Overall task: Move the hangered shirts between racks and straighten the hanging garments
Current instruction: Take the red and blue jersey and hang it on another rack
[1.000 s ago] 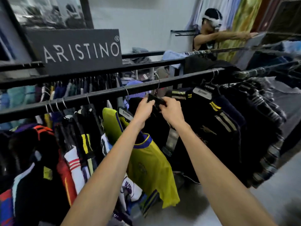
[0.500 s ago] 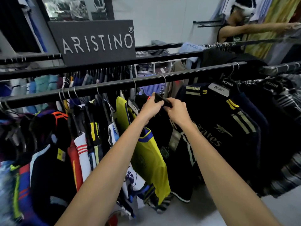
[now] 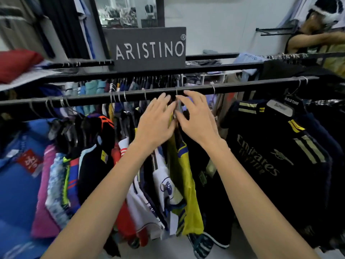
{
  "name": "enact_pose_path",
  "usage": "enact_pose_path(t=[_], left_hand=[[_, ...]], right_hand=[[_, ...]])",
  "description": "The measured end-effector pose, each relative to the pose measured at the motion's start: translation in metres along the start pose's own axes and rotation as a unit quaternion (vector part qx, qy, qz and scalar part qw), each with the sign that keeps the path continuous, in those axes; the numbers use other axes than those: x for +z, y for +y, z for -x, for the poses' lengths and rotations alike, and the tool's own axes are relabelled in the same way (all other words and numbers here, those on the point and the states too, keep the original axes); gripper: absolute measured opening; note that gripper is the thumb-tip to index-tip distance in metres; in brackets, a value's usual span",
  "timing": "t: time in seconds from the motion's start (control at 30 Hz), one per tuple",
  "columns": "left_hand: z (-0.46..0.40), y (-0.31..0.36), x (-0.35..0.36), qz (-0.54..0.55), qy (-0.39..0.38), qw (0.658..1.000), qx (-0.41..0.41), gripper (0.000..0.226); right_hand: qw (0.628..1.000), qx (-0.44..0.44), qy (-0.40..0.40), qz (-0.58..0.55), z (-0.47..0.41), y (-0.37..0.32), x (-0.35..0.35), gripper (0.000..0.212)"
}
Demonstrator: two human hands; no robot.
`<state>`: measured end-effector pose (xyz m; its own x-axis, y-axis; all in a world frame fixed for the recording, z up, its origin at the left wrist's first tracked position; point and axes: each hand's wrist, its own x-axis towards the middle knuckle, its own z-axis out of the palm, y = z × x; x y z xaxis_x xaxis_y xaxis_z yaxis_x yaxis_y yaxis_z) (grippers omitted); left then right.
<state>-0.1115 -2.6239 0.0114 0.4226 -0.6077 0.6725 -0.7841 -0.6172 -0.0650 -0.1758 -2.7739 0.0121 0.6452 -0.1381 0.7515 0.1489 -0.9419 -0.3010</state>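
- Reaching w/ left hand (image 3: 158, 118) & right hand (image 3: 196, 118), fingers spread, gripping nothing, under the rail (image 3: 242, 86).
- We flank the yellow shirt (image 3: 188, 193) to square its hanger hook (image 3: 176, 91).

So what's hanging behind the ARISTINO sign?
Below and behind the ARISTINO sign, a second rail carries a dense row of hangers with teal, blue and dark garments. The sign hides the rail's middle stretch, and the front rail covers the garments' lower parts.
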Motion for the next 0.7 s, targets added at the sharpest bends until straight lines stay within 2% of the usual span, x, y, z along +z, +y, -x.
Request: enact_pose_path(t=[0.1, 0.23, 0.43, 0.6, 0.7], left_hand=[[0.046, -0.054, -0.041, -0.112, 0.018, 0.992, -0.059, 0.058], [0.122, -0.142, -0.104, -0.219, -0.025, 0.959, -0.180, 0.075], [0.254, -0.241, -0.219, -0.317, -0.062, 0.898, -0.301, 0.080], [0.359, -0.309, -0.318, -0.375, -0.065, 0.848, -0.369, 0.078], [0.424, -0.341, -0.371, -0.389, -0.083, 0.806, -0.438, 0.079]], right_hand=[[0.995, -0.052, -0.081, 0.010, -0.008, -0.055, 0.023, 0.055], [0.984, -0.132, -0.118, -0.023, -0.017, -0.147, 0.065, 0.060], [0.954, -0.229, -0.174, -0.081, -0.013, -0.323, 0.150, 0.070], [0.926, -0.281, -0.221, -0.122, 0.002, -0.480, 0.210, 0.070], [0.901, -0.308, -0.260, -0.159, 0.018, -0.570, 0.241, 0.070]])
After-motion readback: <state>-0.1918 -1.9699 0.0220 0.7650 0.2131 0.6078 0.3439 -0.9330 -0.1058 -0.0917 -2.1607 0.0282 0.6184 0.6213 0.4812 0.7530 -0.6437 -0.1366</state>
